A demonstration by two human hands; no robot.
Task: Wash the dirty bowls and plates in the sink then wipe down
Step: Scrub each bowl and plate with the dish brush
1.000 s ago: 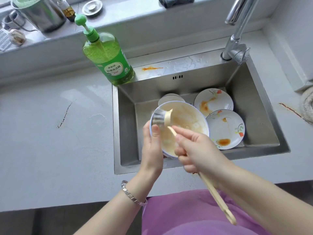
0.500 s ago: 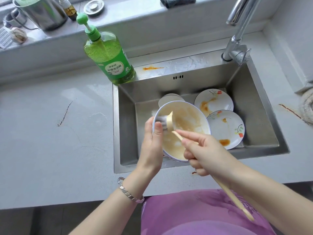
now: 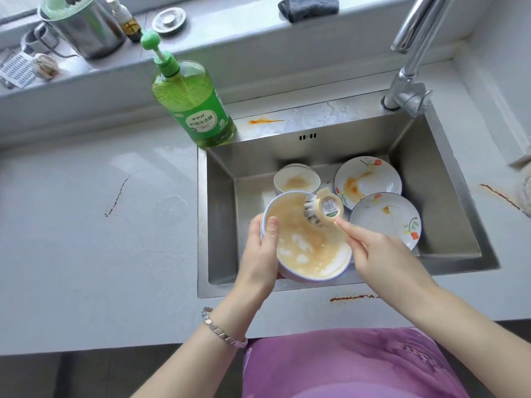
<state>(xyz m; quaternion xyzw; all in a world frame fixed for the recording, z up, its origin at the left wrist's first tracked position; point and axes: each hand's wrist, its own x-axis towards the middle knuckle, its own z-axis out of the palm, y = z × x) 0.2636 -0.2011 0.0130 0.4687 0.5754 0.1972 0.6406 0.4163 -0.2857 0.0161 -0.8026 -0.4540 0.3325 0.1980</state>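
Above the near side of the sink [image 3: 439, 179], the left hand [image 3: 260, 254] grips a soapy, stained bowl [image 3: 310, 254] by its left rim; the right hand [image 3: 385, 254], fingers [image 3: 352, 229] curled, holds a brush [image 3: 323, 209] against its far edge.

Large bowl [image 3: 310, 248], white with blue rim, centre of frame, tilted toward me above sink [image 3: 221, 214]. Inside smeared with tan foamy residue. My left hand [image 3: 258, 254] grips left rim, thumb inside. Brush [image 3: 324, 209], round cream head, bristles against bowl's upper right inner wall, handle in my right hand [image 3: 382, 257]. Small bowl [image 3: 296, 179], dirty, upright on sink floor just behind. Right of centre: upper plate [image 3: 367, 179] and lower plate [image 3: 385, 219], floral, orange-stained, lower overlapping upper.
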